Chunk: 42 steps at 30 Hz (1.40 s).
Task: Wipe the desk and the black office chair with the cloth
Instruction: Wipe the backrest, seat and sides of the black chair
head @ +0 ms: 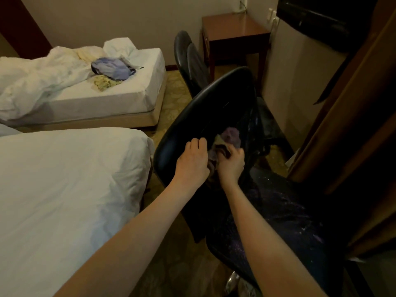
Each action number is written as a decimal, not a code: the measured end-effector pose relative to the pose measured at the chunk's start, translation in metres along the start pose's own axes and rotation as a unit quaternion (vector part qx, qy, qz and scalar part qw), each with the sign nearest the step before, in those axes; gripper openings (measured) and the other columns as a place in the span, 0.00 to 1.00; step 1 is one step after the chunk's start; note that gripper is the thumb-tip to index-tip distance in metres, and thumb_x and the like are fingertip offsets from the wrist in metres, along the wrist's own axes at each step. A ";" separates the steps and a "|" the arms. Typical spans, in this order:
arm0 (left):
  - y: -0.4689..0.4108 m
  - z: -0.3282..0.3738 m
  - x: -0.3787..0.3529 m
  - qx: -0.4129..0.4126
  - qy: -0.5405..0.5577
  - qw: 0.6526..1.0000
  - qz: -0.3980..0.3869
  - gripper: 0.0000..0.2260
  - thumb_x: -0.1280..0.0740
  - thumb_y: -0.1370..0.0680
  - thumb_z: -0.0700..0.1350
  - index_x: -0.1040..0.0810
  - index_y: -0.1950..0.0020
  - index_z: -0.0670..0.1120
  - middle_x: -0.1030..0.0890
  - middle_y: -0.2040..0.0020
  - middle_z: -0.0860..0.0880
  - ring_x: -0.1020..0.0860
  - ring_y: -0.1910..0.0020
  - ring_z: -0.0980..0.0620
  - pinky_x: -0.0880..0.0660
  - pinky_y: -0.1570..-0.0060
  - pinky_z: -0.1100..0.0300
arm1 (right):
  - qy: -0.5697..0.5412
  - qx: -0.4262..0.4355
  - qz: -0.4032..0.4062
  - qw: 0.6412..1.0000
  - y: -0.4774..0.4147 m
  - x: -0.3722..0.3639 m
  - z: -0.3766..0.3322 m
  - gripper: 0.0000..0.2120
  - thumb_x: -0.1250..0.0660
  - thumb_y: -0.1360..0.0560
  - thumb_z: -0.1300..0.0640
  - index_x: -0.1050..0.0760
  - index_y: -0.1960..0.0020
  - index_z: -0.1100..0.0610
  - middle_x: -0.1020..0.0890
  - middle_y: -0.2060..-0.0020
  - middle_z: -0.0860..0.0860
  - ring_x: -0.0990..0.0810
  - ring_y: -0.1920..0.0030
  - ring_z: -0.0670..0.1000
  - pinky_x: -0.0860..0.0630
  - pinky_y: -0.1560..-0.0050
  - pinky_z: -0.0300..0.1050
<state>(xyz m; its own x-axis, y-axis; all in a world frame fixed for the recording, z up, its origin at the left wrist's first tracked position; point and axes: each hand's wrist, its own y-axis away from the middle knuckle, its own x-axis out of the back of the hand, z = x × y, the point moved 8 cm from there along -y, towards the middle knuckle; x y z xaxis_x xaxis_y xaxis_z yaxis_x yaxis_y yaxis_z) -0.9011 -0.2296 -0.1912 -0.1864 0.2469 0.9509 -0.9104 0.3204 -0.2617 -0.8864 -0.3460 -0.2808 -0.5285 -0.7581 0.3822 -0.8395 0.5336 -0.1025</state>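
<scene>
two white beds (70, 181), blue backpack (112, 68), wooden side table (234, 28)

A: The black office chair (203, 116); what is its back made of?
B: Smooth and glossy, leather or plastic, I cannot tell which; its seat (278, 211) looks matt and rougher, flecked with pale specks.
A: And the cloth (230, 136)?
B: Soft fabric, crumpled, matt.
A: The rest?
B: The bed sheets (64, 189) are matt white cloth, creased; the side table (233, 26) is reddish wood with a dull sheen; the floor (175, 97) is patterned carpet.
</scene>
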 end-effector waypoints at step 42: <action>-0.150 0.059 -0.058 -0.038 0.090 0.989 -0.108 0.18 0.38 0.27 0.32 0.33 0.38 0.39 0.34 0.31 0.44 0.38 0.29 0.48 0.39 0.34 0.61 | 0.094 -0.109 -0.099 0.985 -0.121 0.023 0.097 0.17 0.39 0.24 0.61 0.26 0.36 0.57 0.30 0.36 0.60 0.27 0.39 0.62 0.31 0.39 0.52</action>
<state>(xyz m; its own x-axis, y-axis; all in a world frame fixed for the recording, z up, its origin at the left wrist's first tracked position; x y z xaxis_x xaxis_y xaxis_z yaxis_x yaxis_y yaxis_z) -0.7750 -0.3459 -0.1974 0.0846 0.3220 0.9430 -0.8905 0.4490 -0.0734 -0.8089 -0.4645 -0.3492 -0.3070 -0.7831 0.5408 -0.8656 0.4660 0.1834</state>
